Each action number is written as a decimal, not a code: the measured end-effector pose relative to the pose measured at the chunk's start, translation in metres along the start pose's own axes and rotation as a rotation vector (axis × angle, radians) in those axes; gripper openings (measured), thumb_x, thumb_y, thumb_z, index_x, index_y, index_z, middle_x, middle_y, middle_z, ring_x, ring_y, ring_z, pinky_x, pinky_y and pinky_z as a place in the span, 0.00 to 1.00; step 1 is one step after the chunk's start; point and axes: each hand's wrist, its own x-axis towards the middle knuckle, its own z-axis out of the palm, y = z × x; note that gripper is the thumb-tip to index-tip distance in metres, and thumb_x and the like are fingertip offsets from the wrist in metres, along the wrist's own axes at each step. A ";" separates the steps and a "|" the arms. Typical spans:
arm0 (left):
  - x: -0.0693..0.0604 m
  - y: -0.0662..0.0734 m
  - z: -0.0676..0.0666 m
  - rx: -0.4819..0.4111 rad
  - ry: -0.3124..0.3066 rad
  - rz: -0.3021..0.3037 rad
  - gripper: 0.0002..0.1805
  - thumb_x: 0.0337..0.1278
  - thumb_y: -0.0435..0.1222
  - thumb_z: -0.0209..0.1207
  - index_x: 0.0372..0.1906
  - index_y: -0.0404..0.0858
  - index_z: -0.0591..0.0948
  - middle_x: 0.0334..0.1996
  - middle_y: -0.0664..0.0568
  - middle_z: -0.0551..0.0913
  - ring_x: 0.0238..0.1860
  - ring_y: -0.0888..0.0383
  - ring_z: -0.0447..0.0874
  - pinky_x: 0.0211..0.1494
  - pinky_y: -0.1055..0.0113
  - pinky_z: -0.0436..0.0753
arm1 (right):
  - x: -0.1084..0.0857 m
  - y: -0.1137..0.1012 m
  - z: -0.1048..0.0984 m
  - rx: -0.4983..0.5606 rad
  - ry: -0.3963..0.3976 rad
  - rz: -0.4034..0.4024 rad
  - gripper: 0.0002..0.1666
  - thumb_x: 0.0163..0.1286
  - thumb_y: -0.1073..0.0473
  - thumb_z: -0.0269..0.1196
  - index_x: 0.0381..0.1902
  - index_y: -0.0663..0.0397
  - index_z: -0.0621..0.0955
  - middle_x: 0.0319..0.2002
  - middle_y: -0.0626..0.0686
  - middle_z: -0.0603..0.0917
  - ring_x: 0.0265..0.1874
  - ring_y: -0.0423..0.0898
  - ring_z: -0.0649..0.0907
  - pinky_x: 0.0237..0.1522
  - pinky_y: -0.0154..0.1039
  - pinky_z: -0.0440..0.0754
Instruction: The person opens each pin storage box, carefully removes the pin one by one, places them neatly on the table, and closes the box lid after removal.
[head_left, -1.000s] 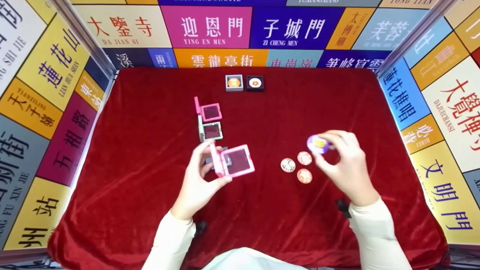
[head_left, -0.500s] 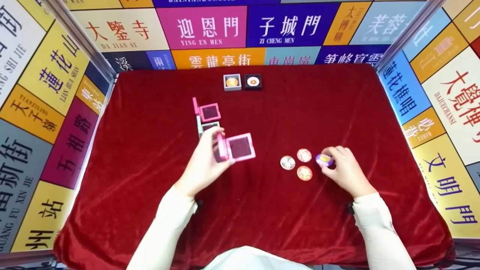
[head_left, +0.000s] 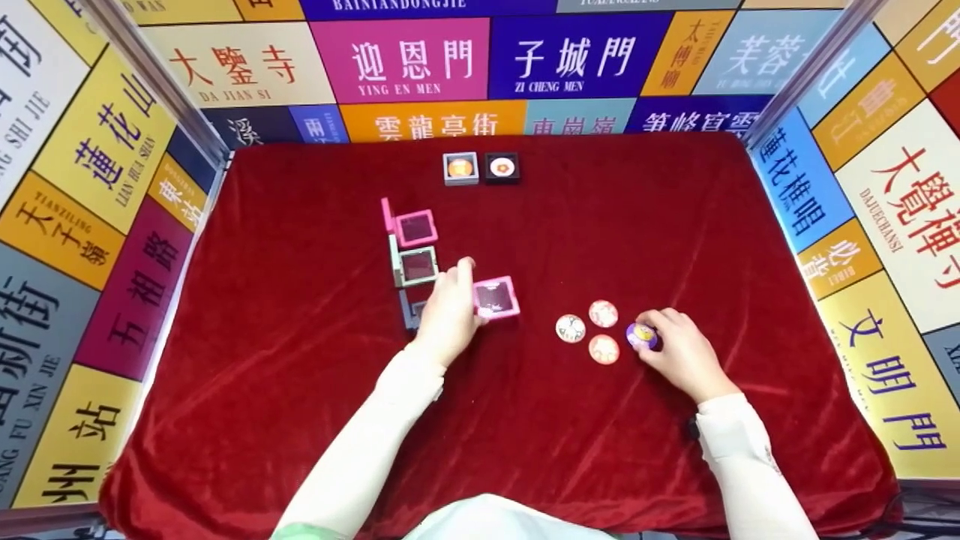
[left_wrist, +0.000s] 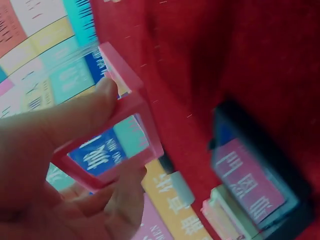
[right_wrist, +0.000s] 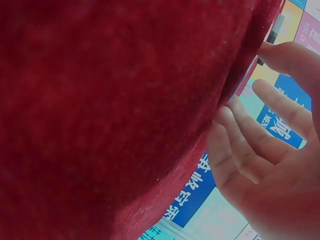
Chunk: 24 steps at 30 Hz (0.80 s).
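Note:
My left hand (head_left: 448,311) grips a small pink box (head_left: 496,298) with a clear window, held above the cloth. In the left wrist view, the thumb lies along one side of the pink box (left_wrist: 107,145), fingers on the other. Thumb and fingers of my right hand (head_left: 682,351) pinch a round purple badge (head_left: 640,336) with a yellow picture, low at the cloth. The right wrist view shows bent fingers (right_wrist: 245,160) at the cloth; the badge is hidden there. Left of the purple badge lie a white badge (head_left: 570,328) and two red badges (head_left: 603,313) (head_left: 603,349).
Left of centre stand open boxes in a column: pink (head_left: 415,227), pale green (head_left: 417,265) and dark grey (head_left: 410,309), partly hidden by my left hand. At the back, a grey box (head_left: 460,169) and a black box (head_left: 502,168) each hold a badge. Printed panels (head_left: 412,60) enclose the red cloth (head_left: 555,450).
My right hand has lowered the purple badge to the cloth beside the other badges. My left hand has turned the pink box and moved it slightly right, uncovering the green box.

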 end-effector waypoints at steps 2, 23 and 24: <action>0.001 -0.002 0.008 0.056 0.006 -0.018 0.50 0.43 0.28 0.84 0.71 0.31 0.67 0.58 0.36 0.83 0.56 0.37 0.80 0.56 0.50 0.86 | 0.000 -0.001 -0.001 -0.002 -0.010 0.000 0.23 0.57 0.69 0.78 0.51 0.60 0.86 0.46 0.61 0.85 0.46 0.62 0.81 0.46 0.61 0.81; -0.027 0.006 0.003 0.190 0.069 0.081 0.57 0.48 0.40 0.86 0.82 0.39 0.67 0.79 0.33 0.65 0.69 0.37 0.70 0.60 0.42 0.81 | 0.049 -0.028 -0.024 0.003 0.005 -0.103 0.21 0.67 0.65 0.76 0.56 0.62 0.86 0.55 0.65 0.82 0.54 0.68 0.78 0.57 0.63 0.77; -0.038 0.008 -0.002 0.158 0.095 0.117 0.55 0.50 0.40 0.85 0.82 0.39 0.68 0.79 0.34 0.64 0.70 0.37 0.70 0.63 0.42 0.80 | 0.059 -0.035 -0.025 0.017 0.023 -0.130 0.20 0.68 0.65 0.76 0.56 0.62 0.86 0.56 0.65 0.82 0.55 0.68 0.78 0.59 0.63 0.76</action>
